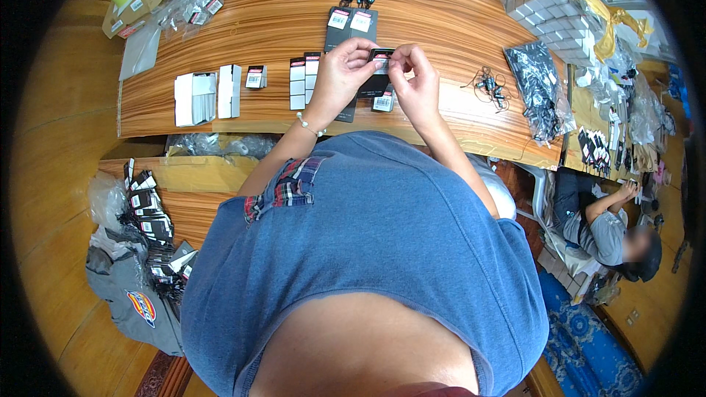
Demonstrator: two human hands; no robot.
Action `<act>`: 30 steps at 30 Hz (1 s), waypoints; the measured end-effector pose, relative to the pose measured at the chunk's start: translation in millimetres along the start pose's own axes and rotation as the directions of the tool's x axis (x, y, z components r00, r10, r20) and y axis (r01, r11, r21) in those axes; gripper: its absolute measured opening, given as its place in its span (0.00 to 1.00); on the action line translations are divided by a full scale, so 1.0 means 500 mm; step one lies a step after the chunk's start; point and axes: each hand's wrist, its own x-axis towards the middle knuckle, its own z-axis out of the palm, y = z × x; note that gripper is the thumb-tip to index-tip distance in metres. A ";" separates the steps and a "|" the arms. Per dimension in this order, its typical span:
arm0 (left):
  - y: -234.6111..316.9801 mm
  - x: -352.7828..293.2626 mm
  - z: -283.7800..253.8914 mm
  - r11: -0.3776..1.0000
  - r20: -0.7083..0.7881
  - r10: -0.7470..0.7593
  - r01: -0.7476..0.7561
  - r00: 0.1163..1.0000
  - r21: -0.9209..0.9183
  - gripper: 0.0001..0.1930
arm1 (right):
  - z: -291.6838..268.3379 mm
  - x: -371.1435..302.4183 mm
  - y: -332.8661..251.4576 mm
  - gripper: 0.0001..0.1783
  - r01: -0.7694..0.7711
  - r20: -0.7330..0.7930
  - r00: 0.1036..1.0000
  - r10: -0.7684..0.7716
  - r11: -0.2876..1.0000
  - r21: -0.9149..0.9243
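Before you stretched a striped wood-grain table, brightly lit. At your left a second wood-grain surface lay near ochre seamed panels, whether floor or wall unclear. Patterned blue fabric spread at your right, near a pale socket.

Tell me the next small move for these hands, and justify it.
Probably steady the dark tag with the left hand and make any fine adjustment with the right hand: the left thumb lies at its left side, while the right fingertips are at its right edge.
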 end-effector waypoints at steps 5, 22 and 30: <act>0.008 0.001 0.006 0.999 -0.002 0.031 -0.031 1.000 -0.037 0.10 | 0.005 -0.002 0.011 0.03 -0.010 -0.043 0.999 0.016 0.991 0.132; 0.011 0.008 0.003 0.994 0.047 0.050 -0.054 0.998 0.091 0.10 | -0.021 0.020 0.010 0.05 -0.103 0.193 0.977 0.094 0.994 0.038; 0.049 0.005 0.006 0.953 0.149 0.029 -0.073 0.988 0.295 0.09 | -0.049 0.041 0.019 0.10 -0.188 0.397 0.909 0.130 0.976 0.110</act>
